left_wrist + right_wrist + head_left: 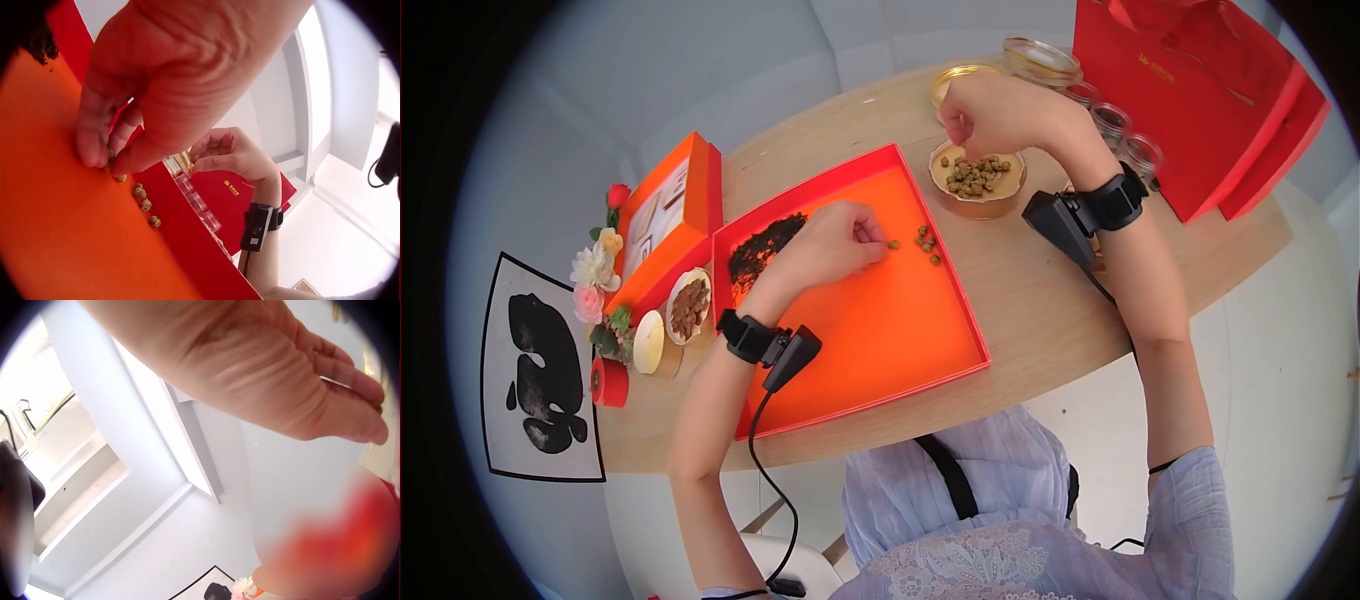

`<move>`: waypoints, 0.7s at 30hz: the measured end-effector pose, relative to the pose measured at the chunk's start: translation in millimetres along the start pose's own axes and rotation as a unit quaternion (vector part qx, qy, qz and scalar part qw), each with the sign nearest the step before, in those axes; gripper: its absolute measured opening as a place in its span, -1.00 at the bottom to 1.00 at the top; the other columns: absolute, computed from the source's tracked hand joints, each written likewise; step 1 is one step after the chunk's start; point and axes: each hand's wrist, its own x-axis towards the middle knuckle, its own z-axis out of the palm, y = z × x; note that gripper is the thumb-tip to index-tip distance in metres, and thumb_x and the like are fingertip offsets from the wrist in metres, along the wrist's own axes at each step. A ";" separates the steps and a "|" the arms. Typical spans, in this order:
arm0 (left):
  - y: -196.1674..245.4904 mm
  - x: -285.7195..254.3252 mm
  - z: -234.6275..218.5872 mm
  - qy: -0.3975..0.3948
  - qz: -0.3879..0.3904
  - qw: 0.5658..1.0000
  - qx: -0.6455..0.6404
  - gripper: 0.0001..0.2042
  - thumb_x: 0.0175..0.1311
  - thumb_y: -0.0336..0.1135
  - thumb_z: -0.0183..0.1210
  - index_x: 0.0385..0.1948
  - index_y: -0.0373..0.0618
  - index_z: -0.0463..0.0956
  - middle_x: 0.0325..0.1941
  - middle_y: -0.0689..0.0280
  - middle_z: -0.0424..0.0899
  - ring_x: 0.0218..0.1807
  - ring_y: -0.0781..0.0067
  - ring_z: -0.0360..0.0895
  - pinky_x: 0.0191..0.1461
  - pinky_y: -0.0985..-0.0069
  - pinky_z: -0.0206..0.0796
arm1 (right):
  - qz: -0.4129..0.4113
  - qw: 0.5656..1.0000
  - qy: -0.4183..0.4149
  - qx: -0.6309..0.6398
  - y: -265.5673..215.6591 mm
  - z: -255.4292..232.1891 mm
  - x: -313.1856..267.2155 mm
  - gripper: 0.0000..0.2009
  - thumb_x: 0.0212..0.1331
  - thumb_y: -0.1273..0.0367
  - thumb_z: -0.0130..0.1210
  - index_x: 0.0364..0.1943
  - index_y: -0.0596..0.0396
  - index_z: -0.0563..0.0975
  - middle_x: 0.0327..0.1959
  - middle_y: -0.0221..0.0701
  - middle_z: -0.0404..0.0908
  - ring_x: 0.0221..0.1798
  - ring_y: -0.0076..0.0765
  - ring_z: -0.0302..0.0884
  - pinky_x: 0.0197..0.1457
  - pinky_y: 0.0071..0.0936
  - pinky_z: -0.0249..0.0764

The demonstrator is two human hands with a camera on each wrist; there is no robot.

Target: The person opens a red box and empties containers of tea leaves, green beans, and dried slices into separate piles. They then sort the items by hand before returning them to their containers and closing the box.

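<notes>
My left hand (825, 245) is low over the orange floor of a shallow red-rimmed tray (870, 335). Thumb and fingertips pinch a small olive-green dried bud (112, 159) close to the tray floor. Several more dried buds (927, 240) lie just beyond, along the tray's right side. A heap of dark dried leaves (762, 250) fills the tray's far left corner, partly behind this hand. Over a scalloped bowl (983, 208) holding dried buds (977, 178), my right hand (1000, 112) is raised, with a dried bud (379, 407) between its thumb and fingers.
A red paper bag (1180, 95) stands back right beside small glass jars (1110, 120) and a gold-rimmed glass bowl (1042, 60). Left of the tray are an orange box (705, 190), a bowl of brown chips (690, 305), flowers (595, 268) and a red round box (609, 382).
</notes>
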 end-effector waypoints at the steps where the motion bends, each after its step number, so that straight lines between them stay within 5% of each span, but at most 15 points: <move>1: 5.3 -0.8 -3.3 -0.002 0.002 1.000 0.001 -0.90 0.25 -0.43 0.26 -0.33 -0.27 0.57 -0.38 0.34 0.65 -0.39 0.59 0.61 -0.31 0.57 0.48 | 0.036 0.999 -0.013 -0.027 3.6 -3.2 -1.7 -0.82 -0.14 0.50 0.37 -0.39 0.23 0.66 -0.37 -0.22 0.71 -0.25 -0.19 0.70 -0.22 -0.29 0.58; 3: 16.7 -2.9 -12.4 0.025 -0.017 0.999 0.009 -0.91 0.25 -0.44 0.25 -0.34 -0.26 0.57 -0.39 0.35 0.65 -0.40 0.59 0.60 -0.32 0.57 0.46 | 0.064 0.997 -0.015 -0.039 10.0 -4.2 -0.5 -0.79 -0.19 0.51 0.40 -0.38 0.21 0.68 -0.37 -0.22 0.72 -0.26 -0.21 0.70 -0.24 -0.31 0.57; 7: 38.1 16.2 -28.0 0.046 0.077 0.996 -0.029 -0.91 0.28 -0.42 0.22 -0.35 -0.25 0.56 -0.42 0.37 0.63 -0.40 0.60 0.58 -0.30 0.58 0.43 | 0.089 0.993 -0.082 -0.004 17.3 4.4 6.8 -0.77 -0.16 0.48 0.41 -0.32 0.22 0.71 -0.40 -0.21 0.73 -0.29 -0.21 0.70 -0.26 -0.31 0.57; 12: 76.8 66.3 2.0 0.059 0.117 0.991 -0.026 -0.86 0.32 -0.38 0.21 -0.29 -0.29 0.57 -0.43 0.36 0.64 -0.41 0.57 0.57 -0.28 0.54 0.44 | 0.143 0.985 -0.095 0.015 14.4 -3.2 4.2 -0.78 -0.09 0.45 0.39 -0.31 0.25 0.71 -0.42 -0.17 0.73 -0.30 -0.18 0.70 -0.24 -0.31 0.58; 14: 77.8 88.2 15.0 0.094 0.176 0.975 0.098 -0.81 0.35 -0.37 0.21 -0.16 -0.33 0.61 -0.38 0.31 0.68 -0.40 0.52 0.58 -0.26 0.51 0.47 | 0.107 0.991 -0.012 -0.085 21.2 -5.6 5.3 -0.78 -0.07 0.42 0.37 -0.32 0.25 0.71 -0.41 -0.14 0.73 -0.28 -0.14 0.70 -0.21 -0.29 0.59; 21: 68.0 80.6 9.4 0.076 0.167 0.983 0.001 -0.73 0.40 -0.38 0.19 0.05 -0.31 0.62 -0.20 0.25 0.71 -0.24 0.53 0.61 -0.14 0.53 0.49 | 0.040 0.995 0.039 -0.089 -0.7 -16.1 -8.5 -0.80 -0.05 0.39 0.36 -0.36 0.24 0.71 -0.34 -0.15 0.73 -0.19 -0.10 0.71 -0.13 -0.26 0.60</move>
